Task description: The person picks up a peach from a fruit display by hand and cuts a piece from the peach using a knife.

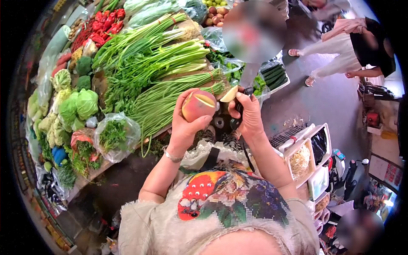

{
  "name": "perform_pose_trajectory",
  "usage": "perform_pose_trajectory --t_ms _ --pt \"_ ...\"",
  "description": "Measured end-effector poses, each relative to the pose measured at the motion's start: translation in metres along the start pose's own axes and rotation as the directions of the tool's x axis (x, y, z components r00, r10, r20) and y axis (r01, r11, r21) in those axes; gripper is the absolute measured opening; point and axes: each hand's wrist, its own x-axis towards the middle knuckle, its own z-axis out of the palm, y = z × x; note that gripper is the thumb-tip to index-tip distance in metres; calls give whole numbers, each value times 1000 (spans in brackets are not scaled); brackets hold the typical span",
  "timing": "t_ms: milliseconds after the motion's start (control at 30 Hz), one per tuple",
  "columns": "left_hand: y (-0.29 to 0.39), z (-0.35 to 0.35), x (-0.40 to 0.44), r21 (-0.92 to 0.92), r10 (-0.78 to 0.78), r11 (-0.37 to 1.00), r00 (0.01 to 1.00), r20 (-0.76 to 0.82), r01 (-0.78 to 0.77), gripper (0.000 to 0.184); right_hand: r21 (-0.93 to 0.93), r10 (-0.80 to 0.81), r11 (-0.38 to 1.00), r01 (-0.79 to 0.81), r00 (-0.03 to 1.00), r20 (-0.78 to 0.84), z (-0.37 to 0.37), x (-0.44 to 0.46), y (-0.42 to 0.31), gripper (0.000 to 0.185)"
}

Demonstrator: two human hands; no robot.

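Observation:
My left hand point(187, 123) is closed around a red and yellow peach point(198, 106) with a slice cut out of its upper side, where pale flesh shows. Just to the right, my right hand point(246, 111) pinches a pale peach wedge point(229, 94) between thumb and fingers. A dark object point(236, 117), perhaps a knife handle, also lies in the fingers of that hand; its blade cannot be made out. The peach and the wedge are a small gap apart, in front of my chest.
Left of my hands a vegetable stall holds long green beans point(170, 97), leafy celery point(127, 74), cabbage point(87, 104) and red peppers point(100, 27). Crates with bean sprouts point(300, 162) stand at my right. A person point(352, 49) walks at the upper right.

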Motion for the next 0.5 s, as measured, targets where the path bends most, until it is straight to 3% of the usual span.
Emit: perform_pose_trajectory --t_ms 100,167,233,300,333,400,467,500 --pt "3 3 -3 -21 -1 1000 1000 0 1 82 51 16 999 -16 1000 -3 2 -7 -14 14" --pt "-1 4 -5 -16 29 999 998 -50 -30 83 -14 -42 999 41 999 -16 27 -28 -33 14" --pt "4 2 -8 14 -27 1000 1000 -15 28 84 142 -100 988 57 942 321 27 -37 -45 15" --pt "1 5 -11 -41 -32 999 999 -11 31 85 83 -181 983 164 944 275 51 -61 -59 26" --pt "3 1 -13 -101 -119 987 992 37 123 84 122 -277 961 250 900 338 57 -69 -64 21" --pt "6 7 -13 -115 -130 984 990 61 136 84 262 -357 928 265 831 427 71 -85 -79 24" --pt "3 9 -13 -115 -137 983 988 72 145 85 356 -334 927 120 698 633 69 -89 -95 16" --pt "4 11 -12 -111 -146 982 986 76 154 85 352 -361 923 154 664 655 74 -92 -101 20"
